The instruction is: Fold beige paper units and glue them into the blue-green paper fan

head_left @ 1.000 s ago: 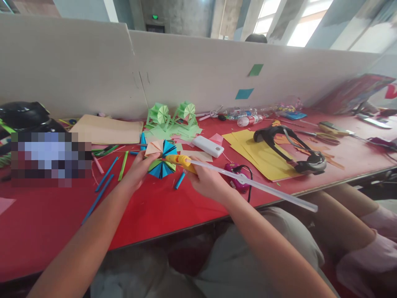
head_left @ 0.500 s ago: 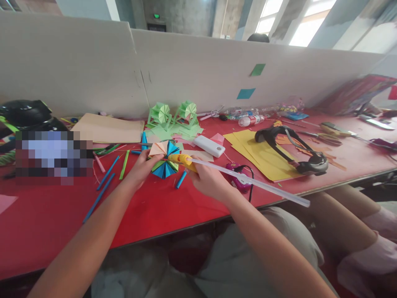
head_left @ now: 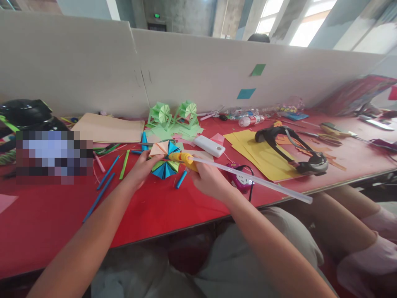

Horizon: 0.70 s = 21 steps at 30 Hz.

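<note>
My left hand (head_left: 141, 167) is closed on the left edge of a folded paper wheel (head_left: 165, 169) with blue, green and peach pleats. In my right hand (head_left: 206, 176) is a yellow hot glue gun (head_left: 182, 157), its nozzle pointing left at the wheel's middle. A long clear glue stick (head_left: 263, 182) sticks out of the gun's back towards the lower right. Whether the nozzle touches the paper I cannot tell. Below the gun, a short blue paper tube (head_left: 181, 179) lies on the red table (head_left: 155, 219).
Two green paper wheels on stands (head_left: 172, 116) stand at the back. A white power bank (head_left: 209, 145), a purple power strip (head_left: 241, 179), yellow paper sheets (head_left: 263, 155) and a black headset (head_left: 305, 153) lie to the right. Rolled paper tubes (head_left: 102, 192) are at the left. A person's legs (head_left: 347, 223) show at the right.
Both hands keep their places and grips. The free end of the glue stick has shifted very slightly right and up.
</note>
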### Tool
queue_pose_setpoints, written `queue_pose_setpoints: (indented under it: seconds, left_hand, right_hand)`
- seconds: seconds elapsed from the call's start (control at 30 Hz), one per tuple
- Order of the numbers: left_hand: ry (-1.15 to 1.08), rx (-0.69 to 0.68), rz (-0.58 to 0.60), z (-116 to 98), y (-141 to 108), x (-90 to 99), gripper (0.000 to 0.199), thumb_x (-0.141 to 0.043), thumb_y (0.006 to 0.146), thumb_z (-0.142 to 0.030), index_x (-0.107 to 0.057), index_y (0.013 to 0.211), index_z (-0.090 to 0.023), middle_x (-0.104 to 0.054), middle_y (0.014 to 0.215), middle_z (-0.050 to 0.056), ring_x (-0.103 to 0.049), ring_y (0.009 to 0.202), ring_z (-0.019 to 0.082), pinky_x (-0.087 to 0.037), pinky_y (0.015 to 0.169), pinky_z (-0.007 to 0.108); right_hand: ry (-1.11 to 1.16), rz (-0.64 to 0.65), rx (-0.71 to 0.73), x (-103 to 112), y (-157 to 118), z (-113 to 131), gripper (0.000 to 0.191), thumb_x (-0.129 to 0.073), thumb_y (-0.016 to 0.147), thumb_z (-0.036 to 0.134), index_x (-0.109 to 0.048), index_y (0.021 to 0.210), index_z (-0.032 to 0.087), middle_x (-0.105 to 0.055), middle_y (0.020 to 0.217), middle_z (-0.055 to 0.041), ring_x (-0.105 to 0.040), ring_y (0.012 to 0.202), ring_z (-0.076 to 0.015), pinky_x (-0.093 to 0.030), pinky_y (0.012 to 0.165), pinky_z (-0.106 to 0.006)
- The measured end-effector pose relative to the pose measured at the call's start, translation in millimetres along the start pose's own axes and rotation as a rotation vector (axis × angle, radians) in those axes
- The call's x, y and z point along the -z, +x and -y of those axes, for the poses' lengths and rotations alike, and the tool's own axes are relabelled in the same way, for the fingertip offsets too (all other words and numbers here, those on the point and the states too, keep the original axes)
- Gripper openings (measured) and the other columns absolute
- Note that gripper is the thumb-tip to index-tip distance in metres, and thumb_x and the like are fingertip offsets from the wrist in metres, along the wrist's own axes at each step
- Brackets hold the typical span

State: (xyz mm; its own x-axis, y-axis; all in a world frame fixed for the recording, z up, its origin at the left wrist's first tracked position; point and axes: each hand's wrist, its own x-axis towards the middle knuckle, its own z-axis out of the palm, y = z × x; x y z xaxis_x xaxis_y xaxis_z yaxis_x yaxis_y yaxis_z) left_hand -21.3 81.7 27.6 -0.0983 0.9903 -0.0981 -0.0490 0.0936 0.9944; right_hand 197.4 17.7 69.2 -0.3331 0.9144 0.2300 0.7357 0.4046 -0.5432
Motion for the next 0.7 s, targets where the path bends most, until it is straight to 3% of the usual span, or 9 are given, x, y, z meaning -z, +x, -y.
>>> queue_pose_setpoints:
  seconds: [0.17,0.33,0.43,0.57,0.7]
  left_hand:
    - [-0.015,0.001,-0.008,-1.1,-0.7,-1.2,0.059,-0.086,0.061,-0.042,-0.064,0.11,-0.019,-0.071,0.121,0.01,-0.061,0.123,0.031,-0.045,0.104,0.043]
    - [-0.096,0.038,0.018,-8.2,-5.0,-5.1,0.055,-0.086,0.059,-0.038,-0.065,0.105,-0.019,-0.074,0.11,0.008,-0.067,0.112,0.03,-0.051,0.094,0.04]
    - [-0.12,0.062,0.031,-9.8,-5.0,-6.2,0.052,-0.085,0.058,-0.038,-0.066,0.103,-0.019,-0.075,0.105,0.008,-0.069,0.107,0.031,-0.052,0.089,0.04]
    - [-0.093,0.071,0.023,-7.0,-2.6,-5.5,0.048,-0.084,0.06,-0.037,-0.066,0.101,-0.019,-0.075,0.106,0.008,-0.067,0.111,0.031,-0.05,0.094,0.042]
    - [-0.016,0.051,-0.005,-4.4,-0.9,-2.4,0.047,-0.084,0.06,-0.037,-0.065,0.1,-0.02,-0.074,0.108,0.008,-0.065,0.116,0.032,-0.049,0.097,0.044]
  right_hand:
    - [0.015,-0.018,0.009,-1.0,-0.1,-1.2,0.017,-0.042,0.093,0.017,-0.054,0.105,0.018,-0.064,0.111,-0.0128,-0.058,0.087,-0.0227,-0.04,0.069,-0.033]
    - [0.087,-0.036,0.046,0.3,-0.7,0.3,0.021,-0.044,0.094,0.019,-0.054,0.112,0.018,-0.064,0.114,-0.013,-0.058,0.098,-0.0254,-0.043,0.078,-0.035]
    - [0.108,-0.031,0.035,-0.1,-0.7,1.7,0.019,-0.045,0.095,0.021,-0.054,0.111,0.018,-0.064,0.109,-0.0125,-0.059,0.095,-0.025,-0.044,0.077,-0.035]
    - [0.108,-0.021,0.013,-1.6,-0.4,2.0,0.015,-0.045,0.096,0.023,-0.055,0.106,0.018,-0.064,0.104,-0.0114,-0.058,0.086,-0.0226,-0.043,0.073,-0.034]
    - [0.112,-0.035,0.035,1.2,-1.2,2.3,0.02,-0.045,0.095,0.022,-0.055,0.112,0.019,-0.065,0.108,-0.012,-0.058,0.091,-0.0239,-0.045,0.077,-0.036]
